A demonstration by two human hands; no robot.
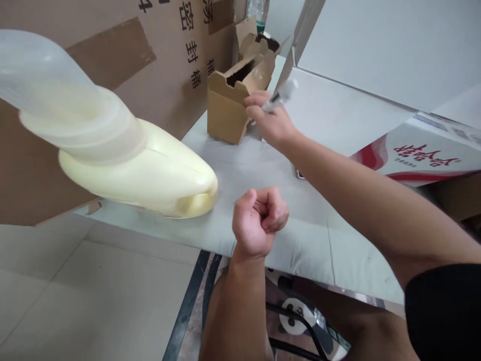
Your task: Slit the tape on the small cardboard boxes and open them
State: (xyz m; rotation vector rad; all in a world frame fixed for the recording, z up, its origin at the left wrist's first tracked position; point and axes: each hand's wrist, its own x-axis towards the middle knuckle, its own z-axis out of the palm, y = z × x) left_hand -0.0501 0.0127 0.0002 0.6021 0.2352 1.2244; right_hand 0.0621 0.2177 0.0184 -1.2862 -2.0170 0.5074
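My right hand (272,120) is closed around a slim white-and-grey pen (273,103), which is blurred by motion. Its fingertips are close to the near side of a small brown cardboard carton (225,113); whether they touch it I cannot tell. The carton is open at the top, with a dark inside. Nearer to me, my left hand (259,220) hovers above the pale cloth-covered table (311,220), palm turned up and fingers curled in. Nothing shows between those fingers.
A pale yellow, smooth bulky object (150,168) with a translucent upper part leans in from the left. Behind it stands a big cardboard box (112,65). White boxes (376,55) fill the right, beside a red-and-white carton (417,155). A bottle (259,12) stands at the back.
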